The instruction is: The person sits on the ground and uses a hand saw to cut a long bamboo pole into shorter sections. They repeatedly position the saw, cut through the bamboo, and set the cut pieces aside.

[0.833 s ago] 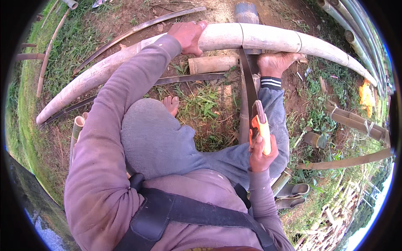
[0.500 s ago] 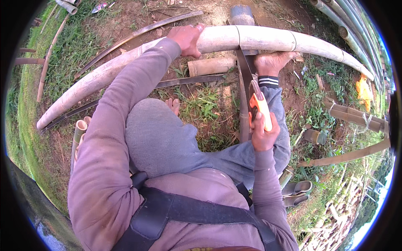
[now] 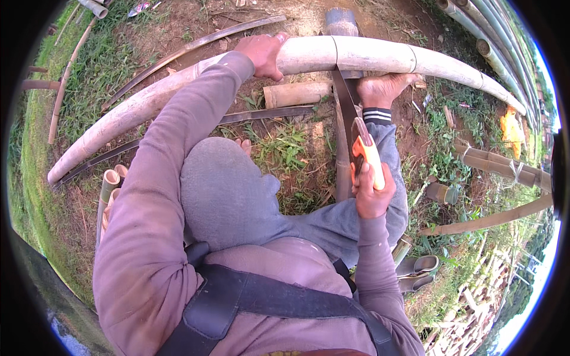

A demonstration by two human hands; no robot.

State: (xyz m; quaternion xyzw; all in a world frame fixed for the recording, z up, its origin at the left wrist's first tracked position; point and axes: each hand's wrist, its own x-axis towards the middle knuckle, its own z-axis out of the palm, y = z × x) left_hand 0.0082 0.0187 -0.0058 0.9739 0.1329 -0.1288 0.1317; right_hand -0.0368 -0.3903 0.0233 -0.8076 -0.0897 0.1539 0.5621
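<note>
A long pale bamboo pole (image 3: 380, 54) lies crosswise in front of me, looking bent in this wide view. My left hand (image 3: 262, 54) is wrapped over the pole left of its middle, thumb on the near side. In my right hand (image 3: 375, 193) is the orange handle of a handsaw (image 3: 369, 155). The saw's dark blade (image 3: 344, 95) runs away from me, its far end meeting the underside of the pole at a dark ring. My bare foot (image 3: 383, 90) rests against the pole's near side, just right of the blade.
Beneath the pole stands a bamboo support (image 3: 341, 24). A short bamboo piece (image 3: 297, 94) and split strips (image 3: 196, 46) lie on the ground. Bamboo poles (image 3: 499, 41) are stacked at far right, near an orange bag (image 3: 512, 132). Boots (image 3: 418, 267) stand at lower right.
The saw has come back slightly toward me, with its far end still at the pole. My left hand and foot keep their places; the whole view has shifted a little.
</note>
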